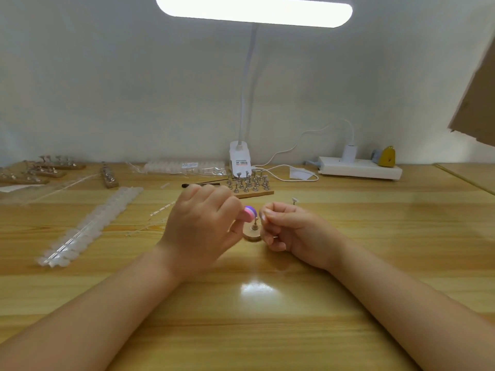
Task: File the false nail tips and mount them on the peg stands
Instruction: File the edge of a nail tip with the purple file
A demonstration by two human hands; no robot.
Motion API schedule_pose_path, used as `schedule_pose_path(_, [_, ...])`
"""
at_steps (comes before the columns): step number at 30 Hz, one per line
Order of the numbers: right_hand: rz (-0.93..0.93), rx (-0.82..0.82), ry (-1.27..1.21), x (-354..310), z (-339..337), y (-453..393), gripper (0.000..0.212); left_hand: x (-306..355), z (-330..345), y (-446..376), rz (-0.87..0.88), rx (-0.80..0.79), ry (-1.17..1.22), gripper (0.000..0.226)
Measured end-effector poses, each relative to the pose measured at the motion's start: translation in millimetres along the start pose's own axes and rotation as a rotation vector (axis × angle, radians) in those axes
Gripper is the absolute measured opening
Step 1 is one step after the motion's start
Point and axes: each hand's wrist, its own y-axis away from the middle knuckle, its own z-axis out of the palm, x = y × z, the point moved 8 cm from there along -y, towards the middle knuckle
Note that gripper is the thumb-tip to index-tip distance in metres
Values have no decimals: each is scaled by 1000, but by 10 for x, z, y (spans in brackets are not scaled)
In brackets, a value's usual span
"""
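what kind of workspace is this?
Likely a nail-art craft desk, home or small studio. Cues: strips of false nail tips on the wooden table, a board of peg stands, a clip-on lamp, and a pink nail file in the left hand.

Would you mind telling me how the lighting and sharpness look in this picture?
Head view: the desk lamp overhead is blown out white and throws a glare patch on the table; the left hand with its pink file is motion-blurred; wide-angle distortion bends the table's edges.
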Motion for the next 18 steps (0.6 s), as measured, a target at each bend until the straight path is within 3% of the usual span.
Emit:
schedule_pose_path(5, [-4,1,24,1,23,-6,8,229,-31,-62,100,47,15,21])
schedule_pose_path(9, [-11,33,-6,-4,1,-3,9,-43,26,-6,-45,-18,-56,18])
schedule_pose_path(14, [-76,115,-14,-11,-55,-19,13,111,32,-12,7,11,17,15])
schedule_pose_path(18, [-81,129,-36,-20,-85,-13,10,-90,100,44,-113,-57,-4,17])
